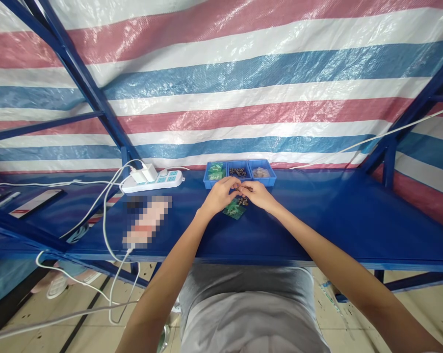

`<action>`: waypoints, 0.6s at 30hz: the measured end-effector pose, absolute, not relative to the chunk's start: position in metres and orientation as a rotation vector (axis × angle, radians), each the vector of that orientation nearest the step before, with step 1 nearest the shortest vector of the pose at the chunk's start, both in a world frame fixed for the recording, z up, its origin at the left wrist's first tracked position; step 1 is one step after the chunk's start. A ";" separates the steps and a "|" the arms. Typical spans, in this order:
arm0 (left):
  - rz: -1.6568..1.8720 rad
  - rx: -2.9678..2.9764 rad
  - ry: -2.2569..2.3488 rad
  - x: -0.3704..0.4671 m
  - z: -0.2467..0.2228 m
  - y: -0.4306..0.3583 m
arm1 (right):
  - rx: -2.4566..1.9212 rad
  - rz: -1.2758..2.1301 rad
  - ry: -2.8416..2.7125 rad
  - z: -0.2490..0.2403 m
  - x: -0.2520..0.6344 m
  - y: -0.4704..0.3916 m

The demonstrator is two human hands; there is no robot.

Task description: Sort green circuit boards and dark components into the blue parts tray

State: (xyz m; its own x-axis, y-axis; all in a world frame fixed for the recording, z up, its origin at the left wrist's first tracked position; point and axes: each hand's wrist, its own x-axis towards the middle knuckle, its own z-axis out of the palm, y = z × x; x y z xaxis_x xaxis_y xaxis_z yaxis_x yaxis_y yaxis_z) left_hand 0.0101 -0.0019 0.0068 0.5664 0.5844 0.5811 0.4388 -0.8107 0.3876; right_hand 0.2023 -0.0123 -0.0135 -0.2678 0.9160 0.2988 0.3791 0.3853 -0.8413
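Note:
My left hand (222,194) and my right hand (257,194) meet over the blue table, fingertips pinched together. Whatever sits between the fingers is too small and too covered to make out. Just below them lies a small pile of brass-coloured and dark metal parts (243,201), partly hidden by the fingers. Beside it, under my left hand, is a green piece with light bits on it (235,210). Right behind the hands stand three joined blue bins: the left bin (209,185) holds green pieces, the middle bin (239,163) small brass-and-dark parts, the right bin (272,181) clear or pale pieces.
A white power strip (153,183) with chargers and trailing white cables (105,215) stands to the left. Nearer lies a blurred-out phone-like object (147,223); farther left is another phone (36,203). Blue metal frame posts (92,98) flank the table, with a striped tarp (250,73) behind.

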 end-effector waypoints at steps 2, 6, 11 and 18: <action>1.079 2.609 0.864 0.011 0.006 -0.003 | -1.110 0.866 -1.807 -0.014 0.202 -0.013; 1.067 2.646 0.868 0.013 0.005 -0.004 | -1.108 0.858 -1.774 -0.015 0.202 -0.012; 1.097 2.648 0.935 0.014 0.004 -0.005 | -1.114 0.893 -1.731 -0.014 0.201 -0.012; 1.103 2.629 1.049 0.012 0.003 -0.004 | -1.135 0.866 -1.778 -0.006 0.202 -0.015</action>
State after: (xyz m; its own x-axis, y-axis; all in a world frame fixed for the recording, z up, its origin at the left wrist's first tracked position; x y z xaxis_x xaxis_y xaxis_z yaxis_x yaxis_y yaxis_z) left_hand 0.0121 -0.0044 0.0034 0.4993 0.6338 0.5908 0.5588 -0.7567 0.3395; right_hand 0.2021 -0.0154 -0.0063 -0.2423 0.9290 0.2797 0.3525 0.3529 -0.8667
